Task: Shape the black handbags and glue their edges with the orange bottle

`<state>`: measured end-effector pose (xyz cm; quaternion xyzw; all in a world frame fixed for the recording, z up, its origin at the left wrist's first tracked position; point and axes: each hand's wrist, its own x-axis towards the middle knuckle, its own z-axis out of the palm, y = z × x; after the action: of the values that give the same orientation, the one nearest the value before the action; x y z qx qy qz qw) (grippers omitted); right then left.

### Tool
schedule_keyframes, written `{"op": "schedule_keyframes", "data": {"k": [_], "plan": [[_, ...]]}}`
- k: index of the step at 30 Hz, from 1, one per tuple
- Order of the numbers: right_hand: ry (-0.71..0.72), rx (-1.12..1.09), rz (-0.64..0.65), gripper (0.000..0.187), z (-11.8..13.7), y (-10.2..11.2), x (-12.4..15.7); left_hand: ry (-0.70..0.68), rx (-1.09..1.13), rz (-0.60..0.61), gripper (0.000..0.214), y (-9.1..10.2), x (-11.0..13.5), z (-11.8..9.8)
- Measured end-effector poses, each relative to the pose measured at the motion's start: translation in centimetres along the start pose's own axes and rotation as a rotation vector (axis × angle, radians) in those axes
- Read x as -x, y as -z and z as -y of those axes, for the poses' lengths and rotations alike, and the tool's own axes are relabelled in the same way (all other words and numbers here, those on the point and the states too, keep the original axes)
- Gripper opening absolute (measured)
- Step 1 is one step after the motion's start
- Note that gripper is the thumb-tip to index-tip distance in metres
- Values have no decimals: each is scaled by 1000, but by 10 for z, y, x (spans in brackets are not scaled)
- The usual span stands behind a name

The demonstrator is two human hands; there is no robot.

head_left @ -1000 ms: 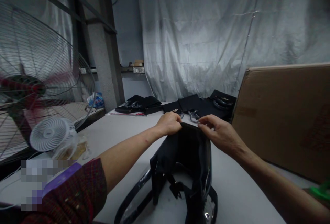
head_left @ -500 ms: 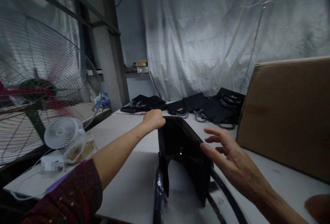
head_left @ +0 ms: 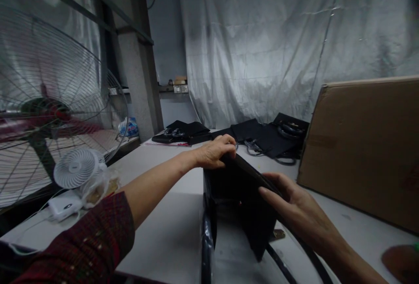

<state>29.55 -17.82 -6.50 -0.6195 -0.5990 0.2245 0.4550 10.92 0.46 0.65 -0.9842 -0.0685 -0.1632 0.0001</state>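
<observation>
A black handbag [head_left: 242, 188] stands on the white table right in front of me, its handles hanging toward me. My left hand [head_left: 218, 151] is closed over its far upper edge, fingers bent across the top. On the right, my right hand [head_left: 288, 196] pinches the side edge of the same bag between thumb and fingers. A plastic-wrapped handle [head_left: 206, 236] hangs at the left, and another dark strap passes below my right wrist. A small gold-coloured metal piece [head_left: 278, 234] shows beside the bag's right panel.
Several black bags [head_left: 268, 138] lie along the back of the white table [head_left: 160, 231]. A large cardboard box [head_left: 360, 144] stands at the right. At the left are a small white fan [head_left: 78, 168], a plastic bag [head_left: 98, 190] and a big caged fan [head_left: 49, 114].
My left hand has slid right along the bag's top edge. My right hand, apart-fingered before, has closed on the bag's right side. The bag has tilted slightly.
</observation>
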Motion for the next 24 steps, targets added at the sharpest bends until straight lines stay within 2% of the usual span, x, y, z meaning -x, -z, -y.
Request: {"op": "schedule_keyframes", "data": {"k": [11,18,24], "plan": [[-13,-98,94,49,-7,9,-8,113,2,-6,17,-6,4,7],[-26,-241,149,50,-7,13,-10,158,-43,-3,8,-6,1,11],[-36,-261,132,46,-20,31,-30,249,158,25,6,3,7,10]]}}
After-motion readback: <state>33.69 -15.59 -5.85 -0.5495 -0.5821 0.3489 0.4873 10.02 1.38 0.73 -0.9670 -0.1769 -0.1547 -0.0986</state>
